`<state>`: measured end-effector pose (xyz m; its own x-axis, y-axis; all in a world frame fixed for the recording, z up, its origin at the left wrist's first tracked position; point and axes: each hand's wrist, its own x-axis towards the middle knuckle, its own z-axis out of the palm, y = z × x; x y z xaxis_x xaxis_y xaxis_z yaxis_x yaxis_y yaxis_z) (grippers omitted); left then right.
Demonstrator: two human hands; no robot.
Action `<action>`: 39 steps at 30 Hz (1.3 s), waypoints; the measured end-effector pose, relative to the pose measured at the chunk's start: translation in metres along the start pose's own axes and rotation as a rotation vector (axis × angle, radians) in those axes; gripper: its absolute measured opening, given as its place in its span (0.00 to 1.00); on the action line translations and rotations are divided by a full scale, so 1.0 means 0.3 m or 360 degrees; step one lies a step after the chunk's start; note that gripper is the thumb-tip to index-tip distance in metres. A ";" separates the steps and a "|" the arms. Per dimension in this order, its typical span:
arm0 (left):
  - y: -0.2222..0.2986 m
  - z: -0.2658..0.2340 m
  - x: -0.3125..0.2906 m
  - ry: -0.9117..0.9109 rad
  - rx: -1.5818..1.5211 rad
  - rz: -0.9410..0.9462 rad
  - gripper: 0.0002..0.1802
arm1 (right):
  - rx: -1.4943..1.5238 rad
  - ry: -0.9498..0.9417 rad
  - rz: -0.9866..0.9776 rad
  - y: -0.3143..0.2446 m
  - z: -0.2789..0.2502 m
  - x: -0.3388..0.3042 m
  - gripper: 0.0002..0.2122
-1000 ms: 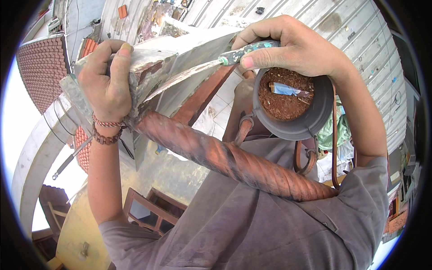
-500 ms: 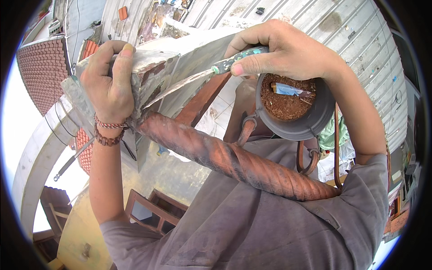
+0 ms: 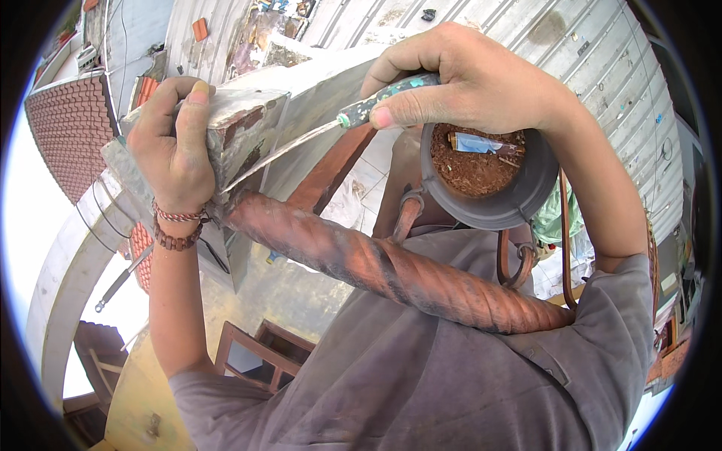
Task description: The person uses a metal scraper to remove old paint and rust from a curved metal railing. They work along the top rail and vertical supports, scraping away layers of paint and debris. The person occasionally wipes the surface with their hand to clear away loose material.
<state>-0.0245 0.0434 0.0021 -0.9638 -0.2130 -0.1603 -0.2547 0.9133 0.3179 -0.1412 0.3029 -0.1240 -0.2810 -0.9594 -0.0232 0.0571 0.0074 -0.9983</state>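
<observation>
High above a corrugated roof [image 3: 511,37], you grip a long, narrow hand tool by its dark, green-flecked handle [image 3: 387,99], the fingers of your right hand [image 3: 470,83] closed around it and the thumb pressed along its near side. The handle lies within those fingers toward your 1 o'clock; from them the pale, slender blade [image 3: 286,152] runs out bare toward 8 o'clock, its tip down at the corner where a grey block [image 3: 252,139] meets a twisted reddish-brown rail [image 3: 391,267].

Your left hand [image 3: 177,150], at 10 o'clock, bends over the block's upper edge, thumb pointing to 12; the other fingertips are largely hidden, so how far they close cannot be told. The blade's tip sits just beside that hand, toward its 4 o'clock. Two bracelets [image 3: 178,242] circle your left wrist.

Under your right hand, toward its 6 o'clock, a dark grey pot [image 3: 540,169] holds crumbly brown material and a blue wrapper [image 3: 474,143]. The rail slants away toward 4 o'clock, passing across your grey shirt [image 3: 421,368].
</observation>
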 end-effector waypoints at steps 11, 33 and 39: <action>-0.006 0.013 0.003 0.0070 -0.0105 0.0068 0.12 | -0.0138 0.0139 -0.0063 0.001 -0.009 -0.048 0.16; -0.002 0.012 0.006 0.0049 -0.0125 0.0024 0.12 | -0.0090 0.0135 -0.0041 0.001 0.015 -0.052 0.15; 0.009 0.010 0.013 0.0032 -0.0103 0.0017 0.13 | -0.0171 0.0120 -0.0148 0.015 0.032 -0.040 0.14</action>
<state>-0.0286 0.0462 -0.0005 -0.9678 -0.2105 -0.1381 -0.2481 0.8914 0.3793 -0.1284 0.3117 -0.1277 -0.3515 -0.9336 0.0696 -0.0742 -0.0463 -0.9962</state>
